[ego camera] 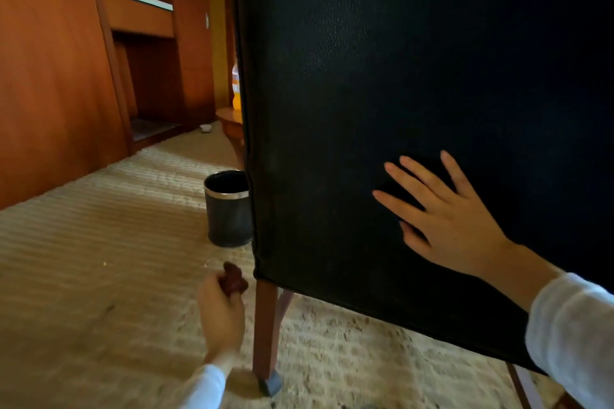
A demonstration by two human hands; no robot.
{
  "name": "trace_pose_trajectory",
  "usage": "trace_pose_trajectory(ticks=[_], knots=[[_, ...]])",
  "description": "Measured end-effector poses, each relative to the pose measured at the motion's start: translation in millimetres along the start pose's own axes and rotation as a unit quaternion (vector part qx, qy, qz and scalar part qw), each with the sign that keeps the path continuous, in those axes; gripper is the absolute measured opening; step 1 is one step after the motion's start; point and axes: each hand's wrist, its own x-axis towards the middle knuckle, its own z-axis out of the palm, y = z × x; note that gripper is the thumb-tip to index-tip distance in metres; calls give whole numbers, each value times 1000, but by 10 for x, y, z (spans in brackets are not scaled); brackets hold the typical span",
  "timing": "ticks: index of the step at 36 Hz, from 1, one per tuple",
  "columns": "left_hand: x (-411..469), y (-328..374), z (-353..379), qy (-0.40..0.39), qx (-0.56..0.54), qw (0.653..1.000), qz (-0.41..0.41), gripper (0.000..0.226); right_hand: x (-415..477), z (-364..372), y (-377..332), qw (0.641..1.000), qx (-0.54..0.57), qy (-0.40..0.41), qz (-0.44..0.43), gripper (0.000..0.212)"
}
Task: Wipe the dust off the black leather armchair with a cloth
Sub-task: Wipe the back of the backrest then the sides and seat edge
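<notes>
From my feed the black leather armchair (398, 76) fills the right of the view, its back panel facing me, standing on wooden legs (265, 325) on the beige carpet (99, 276), with a wooden cabinet (50, 76) at far left and a black wastebasket (227, 209) just beside the chair's left edge. My right hand (448, 222) lies flat on the lower panel with fingers spread and straight, gripping nothing; whether the darker patch under them is fabric or shadow I cannot tell. My left hand (221, 312) hangs low near the front leg, fingers curled round a crumpled reddish-brown cloth (236, 279), apart from the leather.
</notes>
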Motion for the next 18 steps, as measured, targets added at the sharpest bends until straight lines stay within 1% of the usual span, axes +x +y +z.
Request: trace_pose_trajectory(ticks=[3, 4, 7, 9, 11, 12, 14, 16, 18], knots=[[307, 580, -173, 48, -102, 988, 104, 21, 41, -45, -98, 1000, 4, -4, -8, 63], [375, 845, -244, 66, -121, 981, 138, 23, 76, -70, -131, 1000, 7, -4, -20, 64], [547, 1671, -420, 104, -151, 936, 300, 27, 256, -173, -219, 999, 13, 14, -51, 62], [692, 2104, -458, 113, -107, 901, 404, 31, 404, -273, -265, 998, 21, 34, -53, 56], [829, 2339, -404, 101, 5, 874, 474, 39, 556, -396, -290, 997, 28, 52, -47, 49], [873, 2349, -354, 83, 64, 866, 489, 44, 625, -460, -295, 997, 31, 57, -44, 47], [895, 2165, -250, 50, 135, 859, 491, 47, 740, -592, -306, 997, 37, 55, -38, 43], [831, 1868, -202, 32, 155, 857, 491, 44, 839, -712, -290, 998, 38, 48, -34, 44], [725, 1579, -201, -11, 174, 851, 495, 50, 931, -818, -250, 998, 31, 34, -37, 45]])
